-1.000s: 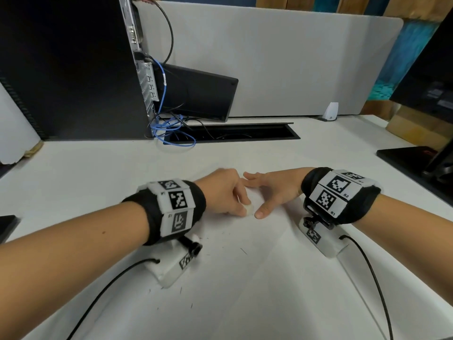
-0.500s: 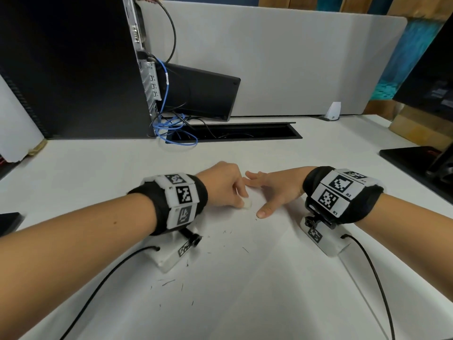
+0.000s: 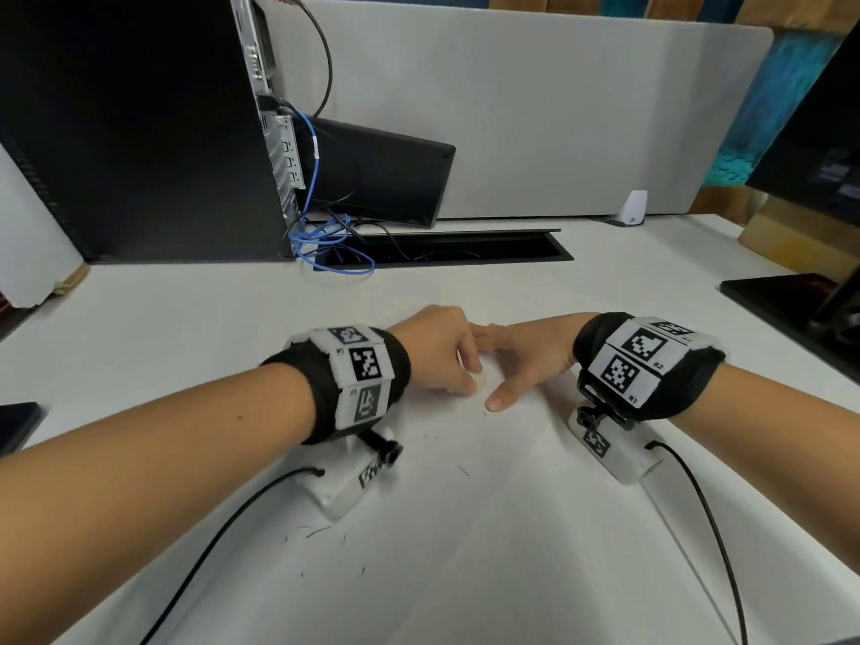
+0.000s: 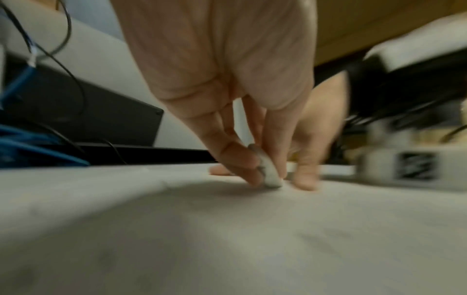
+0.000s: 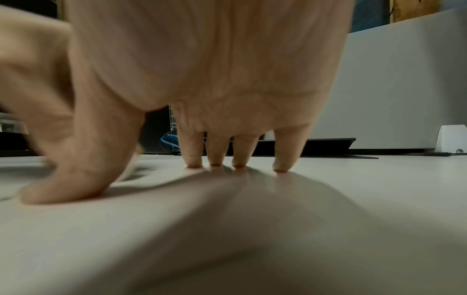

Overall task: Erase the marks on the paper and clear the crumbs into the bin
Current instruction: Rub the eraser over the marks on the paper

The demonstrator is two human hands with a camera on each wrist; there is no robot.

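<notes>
In the head view, the left hand [image 3: 437, 353] and the right hand [image 3: 526, 358] are seen just above the middle of the frame, almost touching, both resting on a white sheet of paper [image 3: 465, 528] that fills the lower half of the picture on the white surface [image 3: 186, 328]. A small white eraser [image 3: 479, 379] is pinched under the curled fingers of the left hand, presumably so that its lower edge can be rubbed on the sheet. The right hand is spread flat with its thumb stretched toward the eraser, most likely to keep the paper from sliding or buckling. Thin dark crumbs [image 3: 316, 533] are scattered on the paper in the lower centre and lower left; no bin is visible in any view. In the left wrist view, in the centre of the frame, the eraser [image 4: 270, 171] is shown gripped between the thumb and fingers [image 4: 235, 157] of the left hand, its lower end touching the paper [image 4: 227, 239]; the picture is blurred, and no marks can be made out. In the right wrist view, the four straight fingertips [image 5: 216, 159] at mid-frame and the thumb at the lower left are pressed on the paper [image 5: 252, 229], nothing being held. A computer tower [image 3: 130, 132] and blue cables [image 3: 325, 253] are seen in the upper left of the head view. The erasing step is judged to be under way, with the crumbs not yet cleared.
</notes>
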